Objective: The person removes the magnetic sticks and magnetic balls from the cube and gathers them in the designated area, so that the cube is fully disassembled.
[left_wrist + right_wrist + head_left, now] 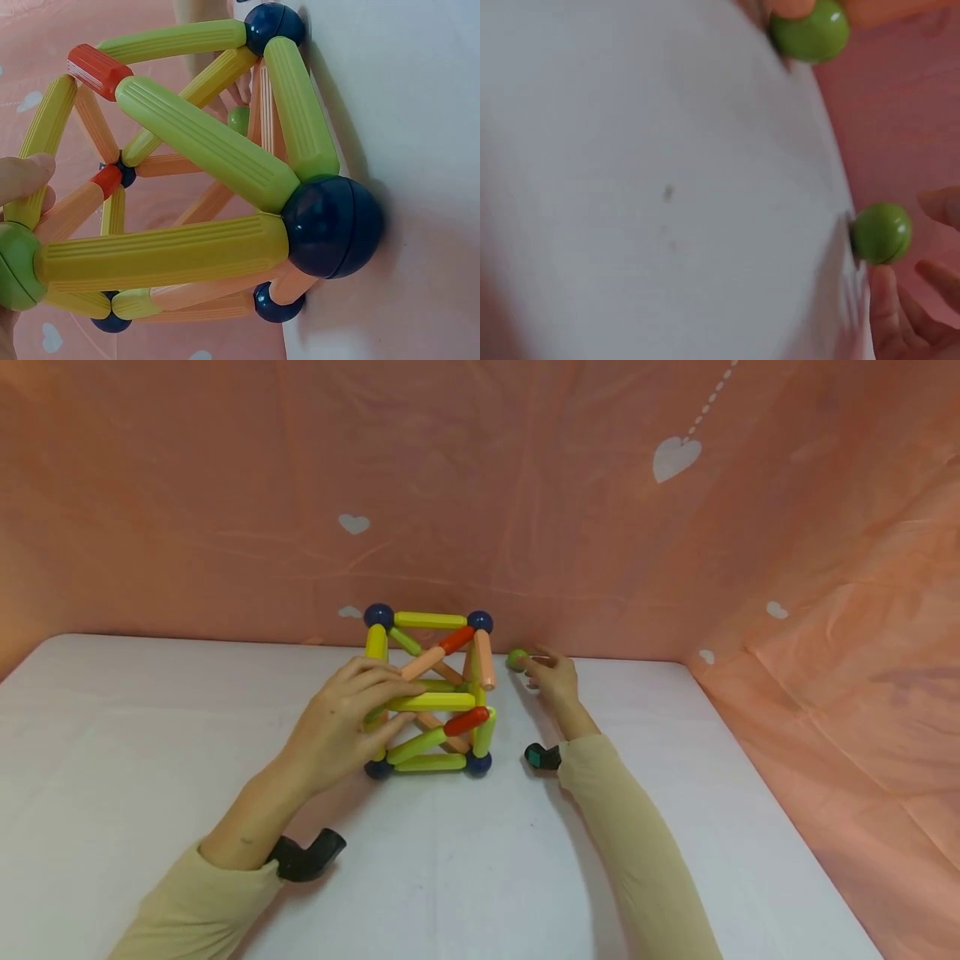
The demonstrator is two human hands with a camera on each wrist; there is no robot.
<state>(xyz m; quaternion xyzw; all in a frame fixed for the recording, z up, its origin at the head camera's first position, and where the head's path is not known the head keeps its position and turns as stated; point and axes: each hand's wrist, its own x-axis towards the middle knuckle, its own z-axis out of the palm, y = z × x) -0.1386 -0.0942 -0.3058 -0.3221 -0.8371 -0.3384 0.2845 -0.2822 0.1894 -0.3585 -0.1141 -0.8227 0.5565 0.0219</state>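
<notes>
A frame of magnetic building rods in yellow, green, orange and red, joined by dark blue balls [478, 762], stands on the table. My left hand [348, 714] holds it by the upper front yellow rod [435, 702]. Beside those fingers, in the left wrist view, a green corner ball [16, 266] shows; the hand covers it in the head view. My right hand [553, 681] reaches to a loose green ball [517, 660] right of the frame, fingers spread around it. The right wrist view has one fingertip against this green ball [882, 233].
A white table [480, 877] carries everything. Behind it hangs a pink cloth [510, 485] with white hearts, continuing down the right side. Another green ball [810, 34], next to orange rods, appears at the top of the right wrist view. Black wrist mounts [303, 860] project beneath the sleeves.
</notes>
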